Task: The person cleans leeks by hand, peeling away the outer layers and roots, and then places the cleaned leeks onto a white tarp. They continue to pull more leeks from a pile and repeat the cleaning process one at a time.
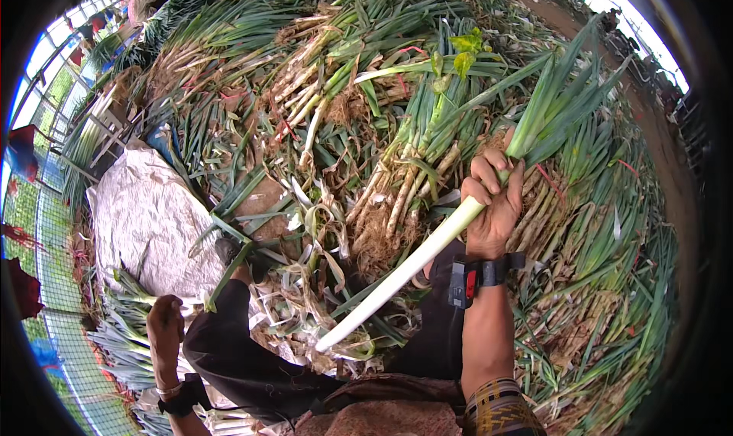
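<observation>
My right hand point(495, 207) is closed around a long green onion point(412, 269) at the place where the white stalk turns green. Its peeled white shank slants down to the left across my lap, and its green leaves fan out above the hand. At the lower left, my left hand point(164, 331) is curled beside my left knee; whether anything is inside the fingers is hidden. A torn green leaf point(229, 277) lies over that knee, near the left hand. Unpeeled green onions with rooty ends point(401, 188) lie in a bunch beyond my knees.
Heaps of green onions point(603, 283) surround me on the right and far side. A whitish sack sheet point(149, 222) lies at the left, with peeled leaf scraps point(324, 237) strewn between. Green netting point(84, 283) stands along the left edge. Another person point(141, 7) is far off, upper left.
</observation>
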Demonstrator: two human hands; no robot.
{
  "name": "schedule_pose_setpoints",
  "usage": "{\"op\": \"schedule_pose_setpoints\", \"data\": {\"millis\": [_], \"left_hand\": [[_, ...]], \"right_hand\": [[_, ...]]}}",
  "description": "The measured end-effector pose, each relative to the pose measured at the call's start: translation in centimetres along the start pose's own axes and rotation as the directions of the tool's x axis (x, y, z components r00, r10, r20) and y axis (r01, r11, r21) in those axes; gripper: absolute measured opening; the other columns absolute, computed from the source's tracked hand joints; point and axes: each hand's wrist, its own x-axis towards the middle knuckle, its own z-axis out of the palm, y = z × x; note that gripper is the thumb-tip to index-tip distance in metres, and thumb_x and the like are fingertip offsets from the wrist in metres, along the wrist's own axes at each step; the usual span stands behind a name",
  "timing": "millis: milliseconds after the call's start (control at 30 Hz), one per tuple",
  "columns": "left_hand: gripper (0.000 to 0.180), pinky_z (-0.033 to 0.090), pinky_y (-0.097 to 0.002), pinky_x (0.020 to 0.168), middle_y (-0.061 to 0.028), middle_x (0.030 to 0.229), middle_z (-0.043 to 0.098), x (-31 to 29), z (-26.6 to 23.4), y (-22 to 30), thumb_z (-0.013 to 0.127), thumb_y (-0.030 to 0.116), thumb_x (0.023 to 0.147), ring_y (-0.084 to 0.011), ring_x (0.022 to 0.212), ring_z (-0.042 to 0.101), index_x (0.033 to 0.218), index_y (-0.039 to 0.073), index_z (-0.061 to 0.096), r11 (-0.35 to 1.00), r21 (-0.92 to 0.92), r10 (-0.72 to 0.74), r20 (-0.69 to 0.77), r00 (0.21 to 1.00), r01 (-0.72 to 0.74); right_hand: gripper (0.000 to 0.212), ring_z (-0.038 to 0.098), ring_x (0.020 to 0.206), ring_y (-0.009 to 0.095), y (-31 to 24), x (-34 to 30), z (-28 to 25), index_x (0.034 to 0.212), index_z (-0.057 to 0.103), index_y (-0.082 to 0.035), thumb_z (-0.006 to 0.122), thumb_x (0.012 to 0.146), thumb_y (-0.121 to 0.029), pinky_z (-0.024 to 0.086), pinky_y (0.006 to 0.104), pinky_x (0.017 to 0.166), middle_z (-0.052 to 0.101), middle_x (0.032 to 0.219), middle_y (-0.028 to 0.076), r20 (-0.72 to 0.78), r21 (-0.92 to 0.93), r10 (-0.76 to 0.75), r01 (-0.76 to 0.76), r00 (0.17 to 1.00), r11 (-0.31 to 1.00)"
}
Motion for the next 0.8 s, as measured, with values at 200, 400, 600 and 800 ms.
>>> {"op": "schedule_pose_setpoints", "data": {"millis": [200, 400, 600, 800], "left_hand": [[0.038, 0.042, -0.0349, 0.082, -0.0124, 0.102, 0.056, -0.1, 11.9, 11.6, 0.069, 0.016, 0.072, -0.0268, 0.093, 0.054, 0.106, 0.003, 0.059, 0.772, -0.091, 0.552, 0.588, 0.592, -0.629], [0.021, 0.043, -0.0355, 0.065, -0.0107, 0.079, 0.060, -0.6, 21.5, 13.7, 0.062, 0.017, 0.079, -0.0274, 0.072, 0.055, 0.094, 0.002, 0.061, 0.726, -0.335, 0.636, 0.660, 0.400, -0.600], [0.019, 0.044, -0.0378, 0.061, -0.0126, 0.071, 0.057, 0.0, 22.6, 14.2, 0.059, 0.009, 0.076, -0.0294, 0.069, 0.056, 0.094, 0.003, 0.060, 0.729, -0.379, 0.642, 0.668, 0.377, -0.569], [0.021, 0.049, -0.0336, 0.068, -0.0149, 0.087, 0.063, 0.2, 22.5, 14.1, 0.056, 0.015, 0.082, -0.0251, 0.076, 0.062, 0.095, -0.001, 0.060, 0.952, -0.189, 0.279, 0.859, 0.430, -0.239]], "right_hand": [[0.039, 0.037, 0.056, 0.011, 2.4, -1.3, -0.7, 0.123, 0.044, -0.010, 0.042, 0.092, -0.033, 0.036, 0.0237, 0.042, 0.041, 0.084, 0.007, -0.023, -0.039, 0.145, -0.146, 0.989, 0.989], [0.058, 0.033, 0.044, 0.004, 3.3, -1.4, -0.9, 0.134, 0.029, -0.013, 0.058, 0.085, -0.024, 0.030, 0.0182, 0.035, 0.042, 0.076, 0.001, 0.033, -0.109, 0.262, -0.257, 0.964, 0.960], [0.069, 0.032, 0.038, 0.004, 1.6, -1.1, 0.1, 0.136, 0.028, -0.017, 0.065, 0.079, -0.024, 0.027, 0.0186, 0.030, 0.041, 0.069, 0.000, 0.043, -0.143, 0.306, -0.298, 0.951, 0.944], [0.076, 0.038, 0.035, 0.007, 1.9, -1.0, -0.2, 0.136, 0.024, -0.018, 0.069, 0.075, -0.026, 0.031, 0.0203, 0.031, 0.043, 0.063, 0.003, 0.189, 0.031, 0.300, -0.311, 0.935, 0.950]]}}
